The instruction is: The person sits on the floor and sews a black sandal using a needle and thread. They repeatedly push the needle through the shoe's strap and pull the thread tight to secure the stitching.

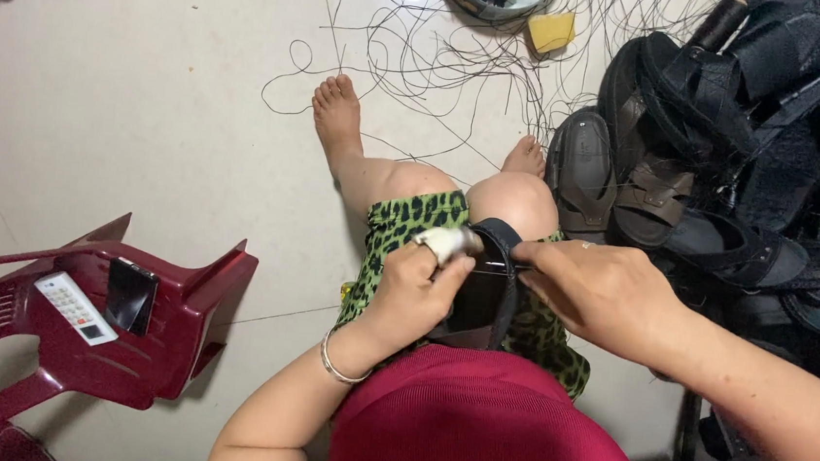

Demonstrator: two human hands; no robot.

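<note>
Black sandal [482,304] held on lap, long axis running near–far. Left hand [415,285] clenched on its left edge, bandaged finger up — right hand [600,289] pinching strap [505,240] from right, at far end.

A black sandal [485,295] rests across my lap, lying on the green, black-spotted cloth over my thighs, its length running from my waist toward my knees. Its broad dark strap arches up at the far end, just short of my right knee, and curves over the footbed. The footbed looks smooth and glossy, with a brown edge showing along the near end by my red top. My left hand [417,290], one finger wrapped in white, grips the left side of the sandal; my right hand [610,295] pinches the strap from the right, fingertips touching it.
</note>
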